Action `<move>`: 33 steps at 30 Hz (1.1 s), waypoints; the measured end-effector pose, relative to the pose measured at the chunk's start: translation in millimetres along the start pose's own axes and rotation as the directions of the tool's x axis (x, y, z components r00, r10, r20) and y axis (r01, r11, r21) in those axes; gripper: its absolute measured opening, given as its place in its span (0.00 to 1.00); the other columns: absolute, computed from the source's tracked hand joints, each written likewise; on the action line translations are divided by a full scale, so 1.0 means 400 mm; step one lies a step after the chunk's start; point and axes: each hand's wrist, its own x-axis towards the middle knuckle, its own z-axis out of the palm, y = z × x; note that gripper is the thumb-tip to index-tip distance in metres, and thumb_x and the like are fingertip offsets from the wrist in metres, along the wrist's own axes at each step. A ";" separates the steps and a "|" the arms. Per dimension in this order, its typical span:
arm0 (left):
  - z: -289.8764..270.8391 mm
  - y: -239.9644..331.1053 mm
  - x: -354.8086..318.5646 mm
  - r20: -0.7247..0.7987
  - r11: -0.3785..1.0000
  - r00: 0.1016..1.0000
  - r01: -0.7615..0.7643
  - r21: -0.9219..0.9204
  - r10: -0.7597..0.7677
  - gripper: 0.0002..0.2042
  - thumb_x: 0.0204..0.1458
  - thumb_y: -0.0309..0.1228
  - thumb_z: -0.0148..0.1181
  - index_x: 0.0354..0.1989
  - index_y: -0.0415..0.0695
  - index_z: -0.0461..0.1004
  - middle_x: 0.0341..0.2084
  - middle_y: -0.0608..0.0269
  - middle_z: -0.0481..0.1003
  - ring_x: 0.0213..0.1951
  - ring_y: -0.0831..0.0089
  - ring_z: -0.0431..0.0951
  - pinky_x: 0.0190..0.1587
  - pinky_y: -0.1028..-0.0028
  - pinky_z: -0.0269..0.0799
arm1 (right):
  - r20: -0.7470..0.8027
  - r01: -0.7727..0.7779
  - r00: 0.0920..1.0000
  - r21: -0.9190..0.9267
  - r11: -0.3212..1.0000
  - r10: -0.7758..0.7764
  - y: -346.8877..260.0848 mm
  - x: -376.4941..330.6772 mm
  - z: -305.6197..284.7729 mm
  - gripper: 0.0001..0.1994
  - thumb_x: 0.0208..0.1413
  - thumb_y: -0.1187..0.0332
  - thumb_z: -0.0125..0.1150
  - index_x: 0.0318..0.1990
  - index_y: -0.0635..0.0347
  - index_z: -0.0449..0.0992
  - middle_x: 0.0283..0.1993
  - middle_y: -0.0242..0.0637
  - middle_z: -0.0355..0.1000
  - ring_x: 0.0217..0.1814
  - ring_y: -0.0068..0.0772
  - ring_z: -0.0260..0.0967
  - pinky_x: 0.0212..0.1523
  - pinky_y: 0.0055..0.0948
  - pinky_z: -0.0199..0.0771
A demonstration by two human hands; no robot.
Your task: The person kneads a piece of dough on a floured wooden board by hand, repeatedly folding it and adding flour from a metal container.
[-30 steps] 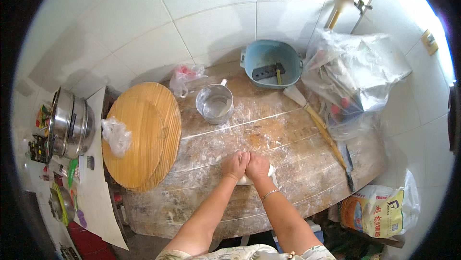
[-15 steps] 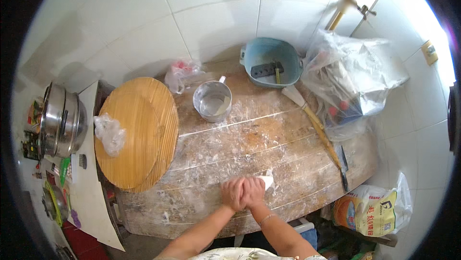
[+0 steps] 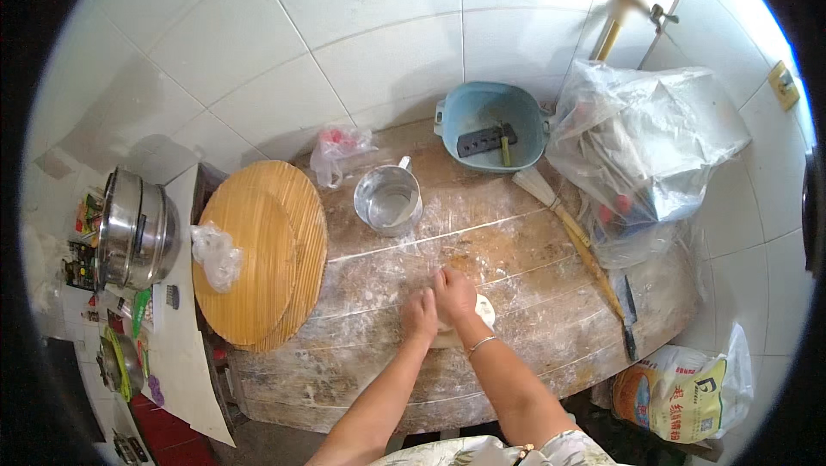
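My left hand [image 3: 421,312] and my right hand [image 3: 454,294] press side by side on a pale lump of dough [image 3: 483,308] near the front of a floured wooden table [image 3: 533,294]. Only an edge of the dough shows to the right of my right hand; the rest is hidden under both palms. A thin bracelet sits on my right wrist. A metal cup [image 3: 389,199] stands on the table beyond my hands.
A round bamboo board [image 3: 258,251] with a crumpled plastic bag [image 3: 215,255] lies at the left. At the back stands a blue basin [image 3: 492,126] and a large plastic bag [image 3: 645,148]. A long rolling stick [image 3: 576,238] lies right. A steel pot [image 3: 133,229] stands far left, a sack [image 3: 688,393] lower right.
My hands, which pulled back toward the table's front edge half a second ago, have pushed forward over the dough again.
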 end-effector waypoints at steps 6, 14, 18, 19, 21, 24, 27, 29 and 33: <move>-0.020 -0.040 -0.172 0.003 0.958 0.983 -0.178 0.223 0.182 0.27 0.48 0.50 0.63 0.49 0.41 0.72 0.43 0.46 0.73 0.48 0.48 0.72 0.51 0.54 0.65 | 0.002 -0.160 0.987 0.108 0.981 0.161 0.188 -0.016 -0.138 0.21 0.60 0.53 0.51 0.38 0.65 0.78 0.32 0.54 0.75 0.36 0.56 0.74 0.40 0.45 0.72; 0.001 0.002 -0.018 0.277 0.927 0.960 0.131 -0.350 -0.031 0.30 0.61 0.56 0.43 0.34 0.37 0.78 0.27 0.50 0.79 0.33 0.58 0.78 0.41 0.62 0.70 | 0.077 -0.251 0.967 0.402 0.880 0.241 0.168 -0.094 -0.058 0.22 0.61 0.53 0.51 0.37 0.70 0.77 0.34 0.54 0.76 0.39 0.48 0.75 0.41 0.40 0.72; -0.077 0.001 -0.101 0.147 0.945 0.941 -0.279 -0.170 0.304 0.20 0.62 0.44 0.47 0.37 0.38 0.76 0.34 0.51 0.76 0.42 0.60 0.74 0.42 0.64 0.67 | -0.058 -0.007 0.998 0.025 1.000 0.008 0.018 -0.222 -0.072 0.17 0.62 0.58 0.48 0.37 0.65 0.76 0.30 0.44 0.74 0.34 0.46 0.72 0.40 0.40 0.71; -0.089 -0.001 -0.145 0.094 0.903 0.898 -0.425 -0.070 0.430 0.17 0.63 0.40 0.47 0.39 0.38 0.74 0.37 0.52 0.75 0.45 0.62 0.73 0.43 0.65 0.66 | -0.047 0.110 0.991 -0.215 0.970 -0.123 0.027 -0.265 -0.045 0.16 0.62 0.59 0.48 0.38 0.64 0.76 0.31 0.42 0.74 0.35 0.46 0.71 0.42 0.40 0.70; -0.110 -0.021 -0.245 0.034 0.897 0.921 -0.370 -0.240 0.389 0.14 0.60 0.36 0.48 0.47 0.38 0.70 0.46 0.45 0.71 0.50 0.53 0.69 0.50 0.61 0.64 | -0.199 0.316 0.928 -0.025 0.948 -0.315 0.018 -0.375 -0.016 0.17 0.62 0.59 0.46 0.48 0.62 0.73 0.44 0.41 0.75 0.48 0.46 0.71 0.54 0.44 0.65; -0.113 -0.106 -0.314 -0.129 0.667 0.667 -0.743 -0.046 0.734 0.17 0.59 0.35 0.48 0.51 0.36 0.66 0.49 0.40 0.68 0.51 0.45 0.68 0.59 0.52 0.60 | -0.324 0.440 0.833 -0.103 0.892 -0.449 0.093 -0.485 0.064 0.20 0.61 0.58 0.46 0.55 0.59 0.69 0.56 0.41 0.70 0.61 0.45 0.64 0.64 0.49 0.53; -0.094 -0.140 -0.261 -0.178 0.698 0.683 -0.716 0.027 0.708 0.17 0.58 0.38 0.49 0.50 0.39 0.68 0.47 0.45 0.70 0.49 0.46 0.70 0.54 0.52 0.62 | -0.229 0.505 0.816 -0.164 0.848 -0.530 0.112 -0.433 0.087 0.21 0.59 0.59 0.47 0.56 0.58 0.68 0.58 0.42 0.68 0.62 0.44 0.63 0.65 0.48 0.52; -0.088 -0.139 -0.196 -0.157 0.758 0.745 -0.650 0.044 0.648 0.14 0.57 0.37 0.49 0.46 0.40 0.70 0.43 0.48 0.72 0.45 0.48 0.71 0.50 0.53 0.64 | -0.090 0.475 0.863 -0.186 0.860 -0.497 0.095 -0.357 0.087 0.19 0.57 0.59 0.49 0.54 0.57 0.70 0.54 0.41 0.69 0.59 0.43 0.65 0.63 0.46 0.55; -0.088 -0.122 -0.092 -0.072 0.854 0.852 -0.516 0.062 0.519 0.10 0.55 0.35 0.49 0.37 0.42 0.72 0.36 0.52 0.75 0.40 0.51 0.72 0.43 0.54 0.65 | -0.031 0.410 0.900 -0.279 0.868 -0.435 0.060 -0.264 0.082 0.13 0.53 0.60 0.53 0.44 0.53 0.73 0.38 0.37 0.71 0.44 0.40 0.68 0.51 0.43 0.61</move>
